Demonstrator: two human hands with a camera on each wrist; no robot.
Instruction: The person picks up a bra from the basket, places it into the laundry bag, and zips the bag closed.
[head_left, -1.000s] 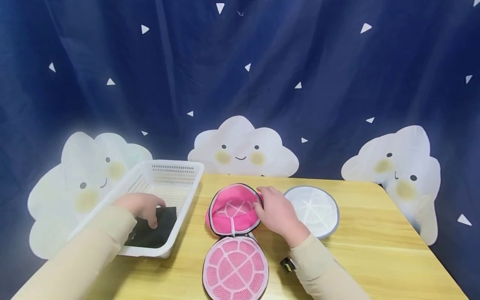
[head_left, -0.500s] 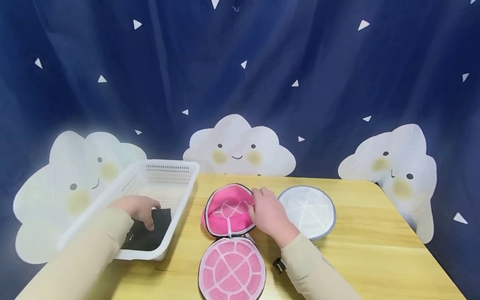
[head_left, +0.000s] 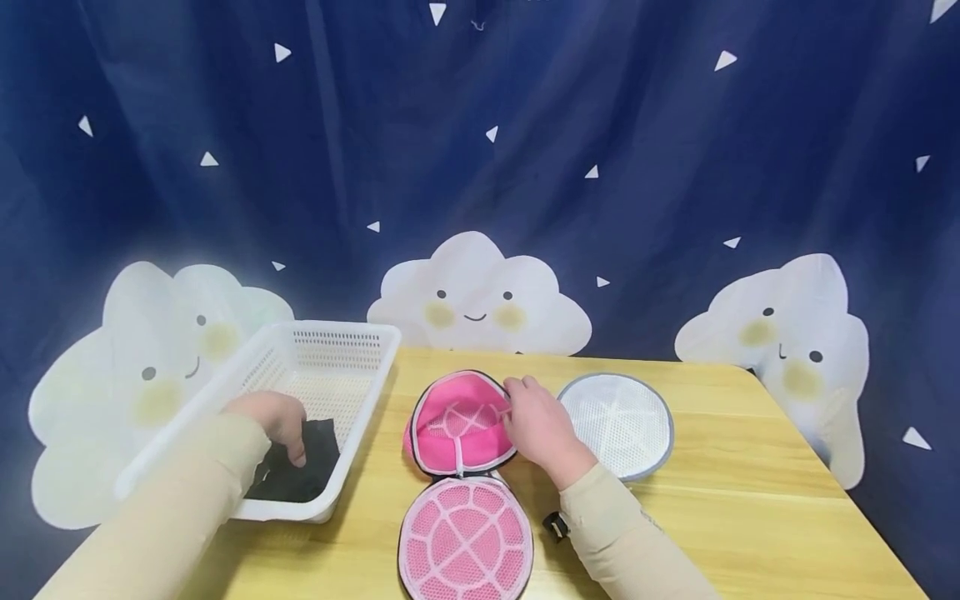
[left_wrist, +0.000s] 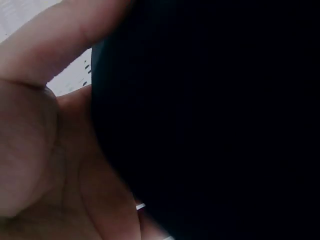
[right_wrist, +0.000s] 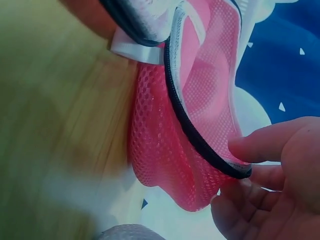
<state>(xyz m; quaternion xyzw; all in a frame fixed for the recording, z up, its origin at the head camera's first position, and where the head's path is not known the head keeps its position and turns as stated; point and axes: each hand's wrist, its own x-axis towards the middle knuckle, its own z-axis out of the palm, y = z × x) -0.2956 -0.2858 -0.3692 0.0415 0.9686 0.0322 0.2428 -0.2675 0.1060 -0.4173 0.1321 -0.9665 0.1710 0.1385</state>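
My left hand (head_left: pixel 273 421) is inside the white plastic basket (head_left: pixel 356 433), gripping a black cloth (head_left: pixel 318 454). In the left wrist view the dark cloth (left_wrist: pixel 215 120) fills most of the frame, between my thumb and the other fingers; the fingertips are hidden. With my right hand (head_left: pixel 542 429) I pinch the right edge of a pink mesh laundry bag (head_left: pixel 468 442), which stands unzipped. Its round mesh lid (head_left: pixel 467 542) is folded toward me on the table. The right wrist view shows thumb and fingers on the black zipper rim of the pink bag (right_wrist: pixel 160 130).
A round white mesh bag (head_left: pixel 618 425) with a grey edge lies on the wooden table (head_left: pixel 750 483), right of my right hand. A small black object (head_left: pixel 556 526) shows beside the right cuff. Behind the table hangs a dark blue curtain (head_left: pixel 637 167) with printed clouds.
The head view has shifted slightly. My left fingers have drawn in over the black cloth, which looks more bunched now. The right hand keeps its hold on the pink bag's rim.
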